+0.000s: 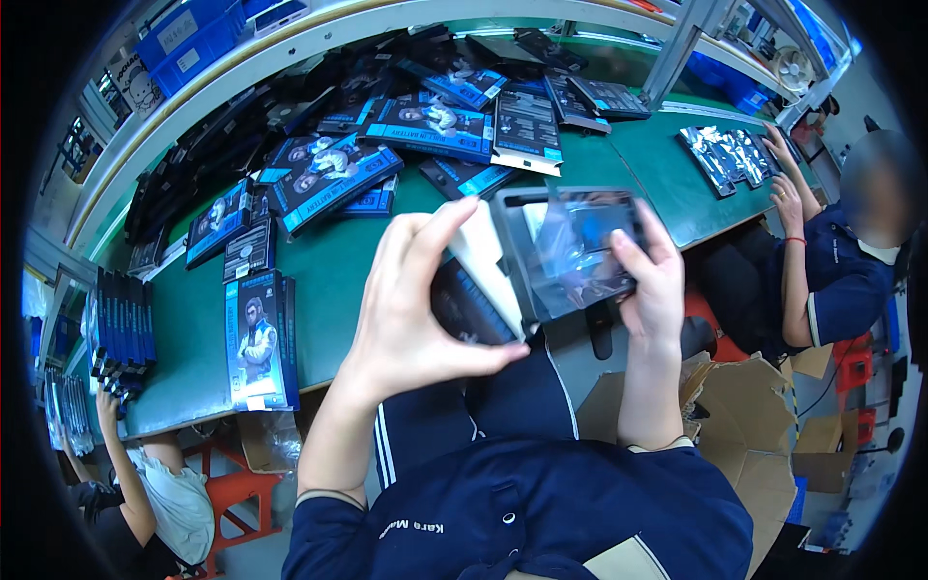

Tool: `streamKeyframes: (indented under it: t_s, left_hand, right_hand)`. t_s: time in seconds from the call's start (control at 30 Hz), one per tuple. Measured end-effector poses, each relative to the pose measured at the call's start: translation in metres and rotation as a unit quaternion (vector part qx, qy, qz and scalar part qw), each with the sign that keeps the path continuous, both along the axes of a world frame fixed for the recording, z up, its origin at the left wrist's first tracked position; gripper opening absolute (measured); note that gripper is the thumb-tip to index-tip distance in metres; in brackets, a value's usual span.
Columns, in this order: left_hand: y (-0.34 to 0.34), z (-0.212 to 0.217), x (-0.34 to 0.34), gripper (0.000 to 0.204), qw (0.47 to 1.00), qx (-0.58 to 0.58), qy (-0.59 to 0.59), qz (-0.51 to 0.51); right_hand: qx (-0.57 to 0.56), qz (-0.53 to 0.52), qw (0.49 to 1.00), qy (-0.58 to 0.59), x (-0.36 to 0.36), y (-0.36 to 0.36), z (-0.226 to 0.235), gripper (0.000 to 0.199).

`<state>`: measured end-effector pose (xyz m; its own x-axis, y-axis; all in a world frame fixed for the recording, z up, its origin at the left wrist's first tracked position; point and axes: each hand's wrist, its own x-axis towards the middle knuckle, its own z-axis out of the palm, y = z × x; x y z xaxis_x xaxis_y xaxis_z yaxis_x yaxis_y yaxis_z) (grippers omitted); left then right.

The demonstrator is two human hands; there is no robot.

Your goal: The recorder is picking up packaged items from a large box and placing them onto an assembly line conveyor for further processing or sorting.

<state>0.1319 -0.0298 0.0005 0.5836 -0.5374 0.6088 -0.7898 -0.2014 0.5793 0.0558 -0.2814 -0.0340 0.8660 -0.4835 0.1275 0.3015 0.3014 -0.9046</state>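
Honestly, the risky bit here is that clear plastic sleeve [580, 246]. The right hand [652, 280] clamps it against the dark grey tray [541, 253] with fingers over the front and thumb on the near edge, both held up in the air above the near edge of the green bench [387, 271]. The left hand [416, 309] pinches the corner of a dark flat box [469, 309] with a white flap, thumb and fingers closed on it. My guess is the film is slippery and could slide off or crease, and with both pieces off the bench, a loose pinch could drop the box into the lap.

Packages: far left to far centre, a messy heap of flat blue-and-black boxes [387, 135] showing a printed figure, some face down and black. At near left, a neat upright stack of the same blue boxes [259, 338]. Far right, silvery foil bags [725, 155] lie under a co-worker's hands [788, 184]. Brown cardboard cartons [744, 406] sit on the floor at right, and blue bins [193, 39] are on the shelf far left.
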Motion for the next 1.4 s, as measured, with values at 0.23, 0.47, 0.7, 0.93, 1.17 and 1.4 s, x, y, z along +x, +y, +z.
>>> streamKeyframes:
  t_s: [0.23,0.47,0.7,0.93,1.17,1.4]
  left_hand:
    - [0.018,-0.023,-0.001,0.116,0.988,-0.152,-0.016,-0.035]
    - [0.035,-0.007,-0.003,0.137,0.996,-0.005,-0.088,0.02]
    - [0.012,-0.003,-0.009,0.132,0.99,0.014,-0.117,0.072]
    - [0.003,-0.026,-0.01,0.148,0.978,-0.205,0.027,0.025]
    - [0.012,-0.043,-0.005,0.084,0.94,-0.305,0.086,0.126]
    - [0.028,-0.016,-0.003,0.04,0.872,-0.438,0.218,-0.005]
  right_hand:
    - [0.105,-0.047,0.986,-0.119,0.007,0.051,0.008,0.057]
    - [-0.267,-0.029,0.939,-0.214,-0.007,0.03,0.067,0.064]
    - [-0.5,0.032,0.833,-0.236,0.01,0.055,0.08,0.065]
    - [-0.489,-0.07,0.766,-0.412,0.028,0.077,0.078,0.044]
    - [-0.426,0.211,0.845,-0.246,0.05,0.098,0.053,0.037]
    - [-0.281,0.02,0.904,-0.323,0.065,0.134,0.006,0.015]
